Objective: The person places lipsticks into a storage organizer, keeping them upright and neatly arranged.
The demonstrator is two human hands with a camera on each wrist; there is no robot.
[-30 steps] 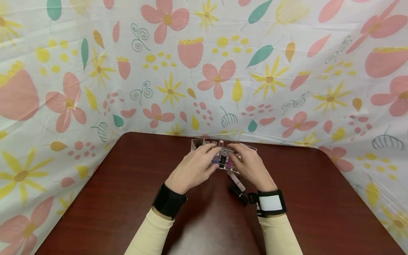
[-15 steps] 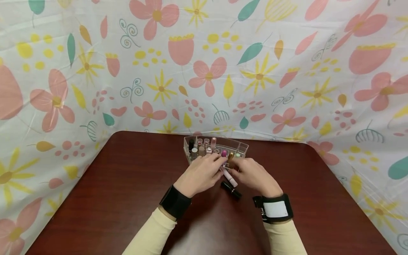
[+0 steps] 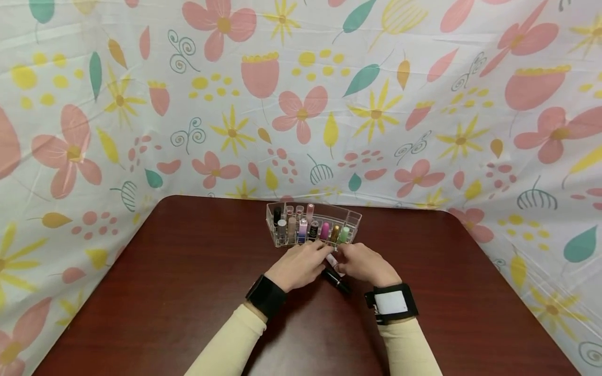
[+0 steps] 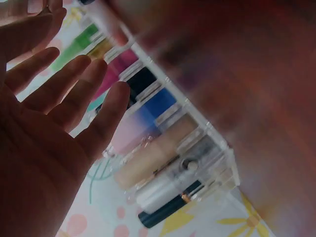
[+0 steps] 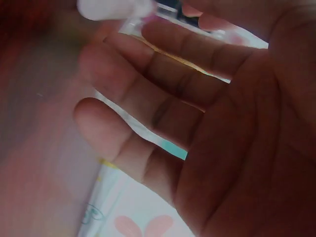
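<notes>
A clear lipstick organizer [image 3: 324, 211] stands at the table's far edge, holding several upright lipsticks and tubes. In front of it lies a pale pink tube [image 3: 332, 261], partly covered by fingers, with a black tube [image 3: 336, 281] just nearer. My left hand [image 3: 299, 265] hovers at the organizer's front edge; in the left wrist view its fingers [image 4: 116, 101] are spread and hold nothing. On the other side of the pink tube, my right hand [image 3: 369, 264] has its fingertips right at it. The right wrist view shows those fingers [image 5: 98, 128] loosely extended, the pale tube beyond their tips.
The dark red-brown table [image 3: 188, 292] stretches to both sides and toward me. A white flowered cloth [image 3: 301, 151] hangs directly behind its back edge and along the sides.
Both hands have drawn back from over the organizer, leaving its lipsticks in view. The right hand has come down to the pink tube. The head view has shifted slightly.
</notes>
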